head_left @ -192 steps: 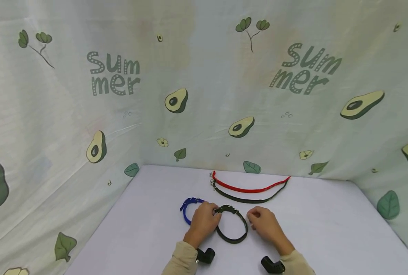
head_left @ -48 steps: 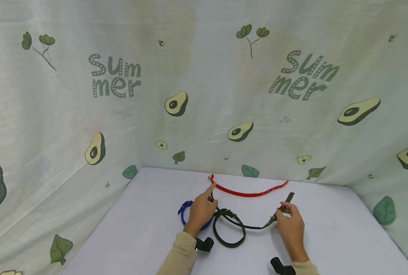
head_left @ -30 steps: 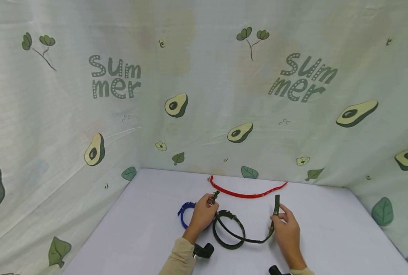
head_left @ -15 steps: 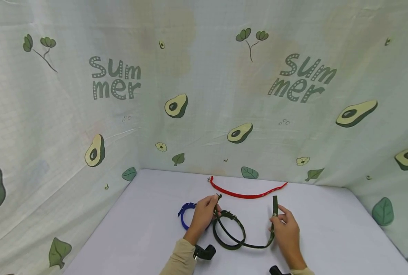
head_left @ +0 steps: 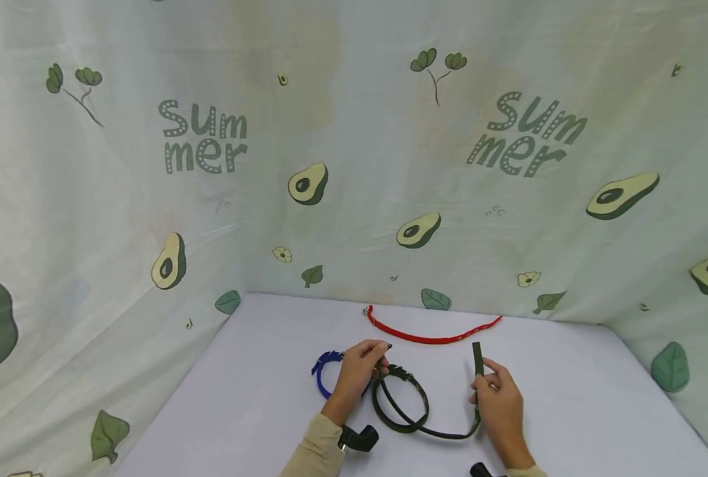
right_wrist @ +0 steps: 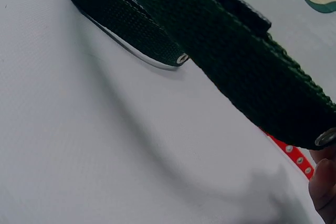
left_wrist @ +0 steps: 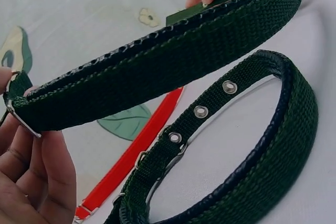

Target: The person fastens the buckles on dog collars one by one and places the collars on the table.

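**Two hands, one green strap**

Two hands pinch the open dark green collar (head_left: pixel 443 434) — left hand (head_left: pixel 358 371) at its buckle end, right hand (head_left: pixel 497 397) at its holed tip, raised upright — sagging onto the white table (head_left: pixel 569 411) over a buckled green collar (head_left: pixel 398 404).

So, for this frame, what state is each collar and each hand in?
Open green collar: unbuckled, held at both ends, sagging between the hands.
Looped green collar: buckled, lying on the table.
Blue collar: lying curved, partly behind the left hand.
Red collar: unbuckled, lying flat.
Left hand: pinches the buckle end.
Right hand: pinches the holed end.
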Demonstrator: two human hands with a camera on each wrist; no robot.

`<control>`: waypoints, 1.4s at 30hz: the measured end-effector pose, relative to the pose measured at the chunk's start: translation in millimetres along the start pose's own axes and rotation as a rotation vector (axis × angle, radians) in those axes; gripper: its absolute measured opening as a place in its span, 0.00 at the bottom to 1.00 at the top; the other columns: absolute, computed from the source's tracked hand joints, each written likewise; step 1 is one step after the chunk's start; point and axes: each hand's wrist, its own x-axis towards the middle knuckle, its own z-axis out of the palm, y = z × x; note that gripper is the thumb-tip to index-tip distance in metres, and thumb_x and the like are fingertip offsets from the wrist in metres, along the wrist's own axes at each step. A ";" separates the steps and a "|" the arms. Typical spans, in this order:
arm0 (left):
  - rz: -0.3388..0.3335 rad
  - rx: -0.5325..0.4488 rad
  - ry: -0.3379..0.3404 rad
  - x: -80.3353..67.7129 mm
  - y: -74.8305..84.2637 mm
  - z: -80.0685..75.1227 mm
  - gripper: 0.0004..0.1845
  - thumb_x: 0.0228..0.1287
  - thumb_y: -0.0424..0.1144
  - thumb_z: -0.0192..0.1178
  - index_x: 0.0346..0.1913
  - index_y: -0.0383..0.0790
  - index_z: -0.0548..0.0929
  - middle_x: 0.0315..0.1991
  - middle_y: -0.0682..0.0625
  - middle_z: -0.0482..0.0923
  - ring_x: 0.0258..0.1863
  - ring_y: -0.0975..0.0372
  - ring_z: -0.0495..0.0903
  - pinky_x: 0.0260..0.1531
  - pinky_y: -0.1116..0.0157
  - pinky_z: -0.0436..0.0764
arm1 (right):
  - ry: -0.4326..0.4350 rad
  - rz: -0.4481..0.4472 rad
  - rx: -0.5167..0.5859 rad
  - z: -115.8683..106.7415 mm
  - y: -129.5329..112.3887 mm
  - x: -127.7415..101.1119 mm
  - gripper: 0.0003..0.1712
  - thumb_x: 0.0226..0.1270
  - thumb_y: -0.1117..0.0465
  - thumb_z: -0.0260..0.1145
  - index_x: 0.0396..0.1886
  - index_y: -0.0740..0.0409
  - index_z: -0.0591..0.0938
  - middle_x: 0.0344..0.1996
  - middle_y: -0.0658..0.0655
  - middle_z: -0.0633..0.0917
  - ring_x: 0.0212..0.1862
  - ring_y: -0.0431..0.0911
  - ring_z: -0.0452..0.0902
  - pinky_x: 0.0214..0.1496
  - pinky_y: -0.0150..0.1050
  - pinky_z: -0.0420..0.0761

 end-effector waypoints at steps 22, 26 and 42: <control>0.053 -0.058 -0.015 -7.7 0.1 8.1 0.17 0.70 0.46 0.64 0.54 0.38 0.86 0.30 0.47 0.79 0.26 0.64 0.76 0.29 0.70 0.79 | -0.059 -0.040 0.033 4.9 -5.3 -12.8 0.21 0.68 0.70 0.59 0.58 0.50 0.82 0.29 0.59 0.82 0.21 0.44 0.79 0.24 0.33 0.73; 0.071 -0.072 0.016 -6.6 2.8 9.4 0.17 0.70 0.42 0.64 0.54 0.35 0.85 0.29 0.48 0.78 0.25 0.64 0.75 0.27 0.70 0.78 | -0.046 -0.073 0.073 7.9 -7.1 -11.1 0.21 0.67 0.71 0.60 0.56 0.50 0.83 0.30 0.58 0.85 0.20 0.45 0.79 0.23 0.33 0.73; 0.076 -0.018 0.056 -11.9 9.9 27.0 0.15 0.69 0.45 0.65 0.50 0.37 0.87 0.29 0.46 0.80 0.19 0.65 0.73 0.22 0.72 0.75 | -0.058 0.076 0.300 10.1 -21.9 -14.8 0.18 0.70 0.72 0.58 0.55 0.59 0.84 0.27 0.60 0.86 0.18 0.44 0.77 0.17 0.31 0.72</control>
